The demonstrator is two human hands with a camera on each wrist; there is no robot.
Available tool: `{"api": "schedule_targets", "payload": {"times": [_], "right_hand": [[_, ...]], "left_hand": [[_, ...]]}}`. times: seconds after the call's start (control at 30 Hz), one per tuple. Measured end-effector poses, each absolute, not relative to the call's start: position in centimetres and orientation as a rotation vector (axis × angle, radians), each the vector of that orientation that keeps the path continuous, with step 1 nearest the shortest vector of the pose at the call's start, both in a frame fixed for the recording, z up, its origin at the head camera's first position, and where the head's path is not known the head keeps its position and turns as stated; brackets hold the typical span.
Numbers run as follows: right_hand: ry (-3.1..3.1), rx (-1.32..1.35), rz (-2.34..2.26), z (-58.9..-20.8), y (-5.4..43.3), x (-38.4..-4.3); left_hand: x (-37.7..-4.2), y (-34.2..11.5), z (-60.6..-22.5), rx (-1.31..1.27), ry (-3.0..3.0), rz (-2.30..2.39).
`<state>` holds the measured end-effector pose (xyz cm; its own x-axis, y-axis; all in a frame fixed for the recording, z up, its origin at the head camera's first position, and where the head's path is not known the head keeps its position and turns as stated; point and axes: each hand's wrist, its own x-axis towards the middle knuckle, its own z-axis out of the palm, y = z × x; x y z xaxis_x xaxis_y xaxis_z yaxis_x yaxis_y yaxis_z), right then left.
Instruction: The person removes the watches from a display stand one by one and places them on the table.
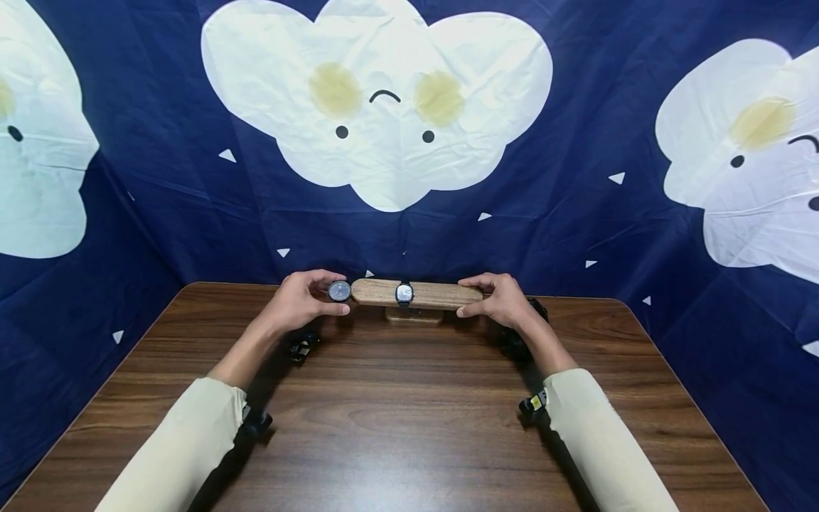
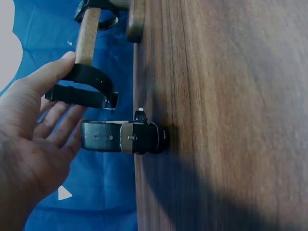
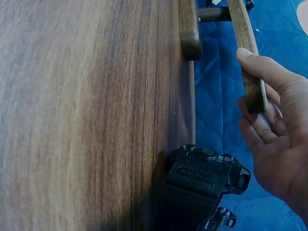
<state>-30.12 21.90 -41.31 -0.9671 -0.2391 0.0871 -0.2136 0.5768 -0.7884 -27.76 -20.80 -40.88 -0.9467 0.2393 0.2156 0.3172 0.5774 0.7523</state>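
Note:
My left hand point(image 1: 297, 302) holds a round dark-faced watch point(image 1: 339, 291) between thumb and fingers at the left end of a wooden display bar point(image 1: 435, 293). In the left wrist view its buckled black strap point(image 2: 77, 95) forms a loop right at the bar's end. My right hand point(image 1: 499, 300) grips the bar's right end, thumb on the near side and fingers behind, as the right wrist view shows. A second watch point(image 1: 404, 293), with a pale face, sits round the middle of the bar. Below the bar is its wooden base point(image 1: 412, 316), on the table near the far edge.
A black strap with a buckle point(image 2: 126, 137) stands on the wooden table point(image 1: 397, 405) below my left hand. A black camera point(image 3: 197, 180) lies by the far edge under my right hand. Behind the table hangs a blue cloth point(image 1: 409, 238) with white clouds.

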Motion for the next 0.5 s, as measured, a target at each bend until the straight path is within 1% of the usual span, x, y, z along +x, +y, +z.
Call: {"api": "schedule_targets", "payload": {"times": [0.5], "right_hand": [[2.777, -0.414, -1.384, -41.5, 21.9, -30.1]], "left_hand": [[-27.3, -23.2, -40.7, -0.389, -2.681, -1.326]]}}
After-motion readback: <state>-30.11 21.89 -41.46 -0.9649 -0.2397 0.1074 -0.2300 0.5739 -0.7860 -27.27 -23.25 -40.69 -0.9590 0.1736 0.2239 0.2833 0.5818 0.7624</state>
